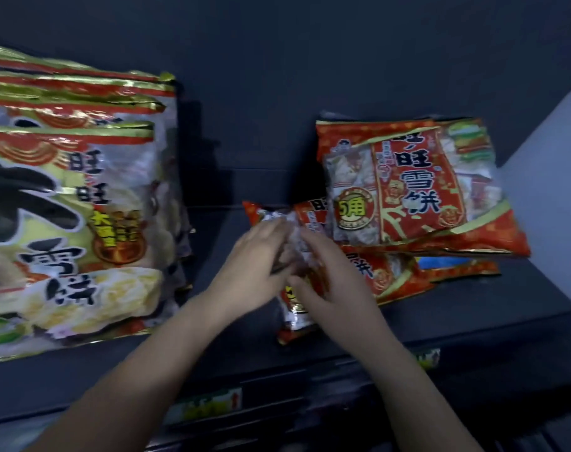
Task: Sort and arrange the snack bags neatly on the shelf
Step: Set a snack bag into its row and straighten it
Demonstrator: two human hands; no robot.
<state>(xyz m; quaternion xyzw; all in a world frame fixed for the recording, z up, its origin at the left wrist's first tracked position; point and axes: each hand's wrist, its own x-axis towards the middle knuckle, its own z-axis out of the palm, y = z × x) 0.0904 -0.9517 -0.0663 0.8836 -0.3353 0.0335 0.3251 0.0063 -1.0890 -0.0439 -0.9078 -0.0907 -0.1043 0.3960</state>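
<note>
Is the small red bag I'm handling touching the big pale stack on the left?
Apart. The head view shows a strip of bare dark shelf between the small red bag and the right edge of the big pale stack.

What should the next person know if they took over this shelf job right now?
Left hand and right hand: both grip one small red bag near the front of the shelf.
Red pile: on the right, loosely stacked and skewed.
Big bags: on the left, stacked.
Done: bags look grouped by kind.
Left: probably set the held bag on the red pile and square it up.
</note>
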